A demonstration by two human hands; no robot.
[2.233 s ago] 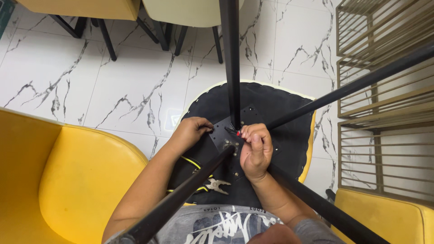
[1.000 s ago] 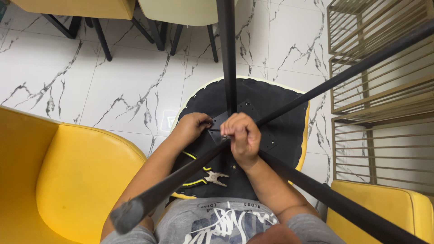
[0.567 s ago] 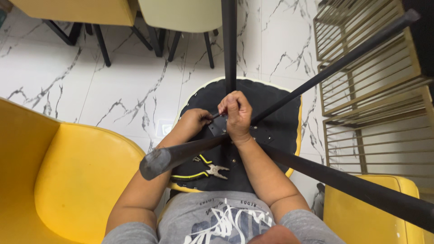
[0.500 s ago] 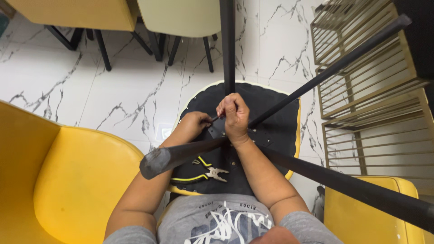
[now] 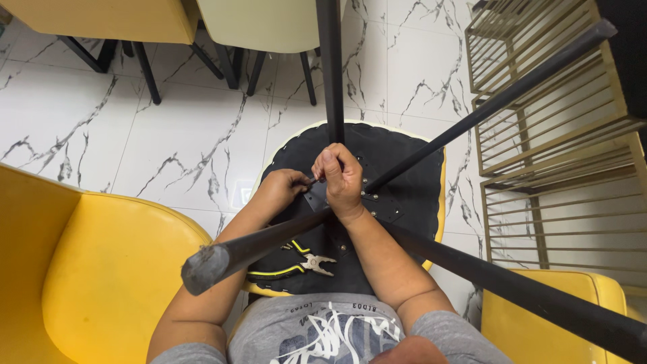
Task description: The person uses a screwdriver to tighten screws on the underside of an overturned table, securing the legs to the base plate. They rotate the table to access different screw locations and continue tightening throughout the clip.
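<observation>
An upturned chair lies in front of me, its black underside (image 5: 404,168) facing up and four black legs (image 5: 256,246) rising toward the camera. My right hand (image 5: 340,176) is closed in a fist over the metal bracket (image 5: 317,195) at the middle where the legs meet. My left hand (image 5: 286,187) presses against the same bracket from the left, fingers curled onto it. What sits between the fingers is hidden. Pliers (image 5: 311,263) with black and yellow handles lie on the underside, near my lap.
A yellow chair seat (image 5: 101,269) is at my left and another yellow seat (image 5: 552,303) at lower right. A gold wire rack (image 5: 552,155) stands on the right. Two more chairs (image 5: 202,27) stand across the white marble floor (image 5: 155,135).
The view has tilted, bringing the nearest leg's end into sight. My right hand shifted from the bracket's right side up onto its middle; my left hand stayed there.
</observation>
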